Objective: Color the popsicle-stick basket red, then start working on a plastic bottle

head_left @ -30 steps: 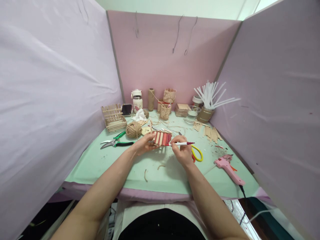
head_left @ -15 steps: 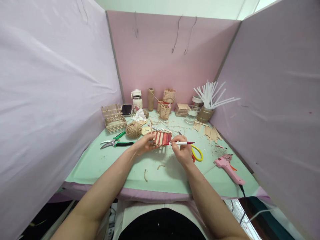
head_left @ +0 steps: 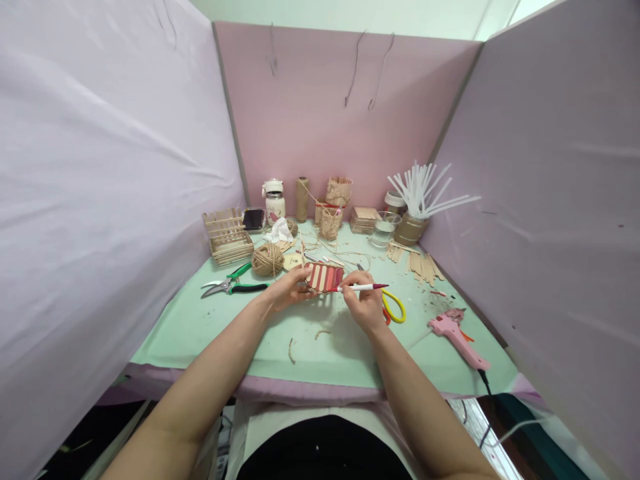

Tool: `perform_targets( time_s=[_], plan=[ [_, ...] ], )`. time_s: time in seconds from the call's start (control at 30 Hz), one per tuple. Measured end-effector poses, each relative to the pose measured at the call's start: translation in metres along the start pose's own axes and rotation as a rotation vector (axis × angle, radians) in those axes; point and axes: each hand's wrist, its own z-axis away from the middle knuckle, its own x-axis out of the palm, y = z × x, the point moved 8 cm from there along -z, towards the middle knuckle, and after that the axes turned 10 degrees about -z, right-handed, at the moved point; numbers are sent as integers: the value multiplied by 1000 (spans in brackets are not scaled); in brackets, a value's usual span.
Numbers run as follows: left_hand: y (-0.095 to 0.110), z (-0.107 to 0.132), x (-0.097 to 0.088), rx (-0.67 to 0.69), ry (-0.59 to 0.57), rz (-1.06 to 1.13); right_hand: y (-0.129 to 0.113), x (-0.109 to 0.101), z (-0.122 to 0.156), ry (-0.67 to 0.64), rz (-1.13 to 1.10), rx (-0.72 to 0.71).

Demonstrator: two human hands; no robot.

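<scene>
Striped panel (head_left: 325, 277), pinched at its left end by the left hand (head_left: 289, 291) above the table (head_left: 225, 347); the marker (head_left: 361, 287), pinched by the right hand (head_left: 365, 307), is best guided lightly while the panel is steadied.

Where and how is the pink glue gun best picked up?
Probably by the middle of its handle, coming from above on the near right side. The glue gun appears to lie on its side, its long, slim handle slanting toward the table's near edge, with a black cord leaving the end. The discoloured far end is better avoided.
</scene>
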Motion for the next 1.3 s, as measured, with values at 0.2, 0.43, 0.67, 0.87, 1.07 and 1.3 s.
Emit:
perform_targets(
  time_s=[0.2, 0.43, 0.67, 0.87, 1.07, 1.3],
  plan=[
    [0, 0, -1, -8, 0, 10, 1, 1, 0, -7, 27, 1],
    [-2, -1, -2, -13, 28, 8, 1, 1, 0, -14, 9, 6],
    [-2, -1, -2, -5, 22, 7, -1, 1, 0, -12, 27, 7],
    [-1, 0, -1, -1, 11, -2, -2, 1, 0, -11, 12, -11],
    [-1, 0, -1, -2, 14, -2, 3, 2, 1, -34, 24, 31],
    [1, 1, 1, 2, 1, 5, 2, -2, 1, 23, 22, 36]
  ],
)
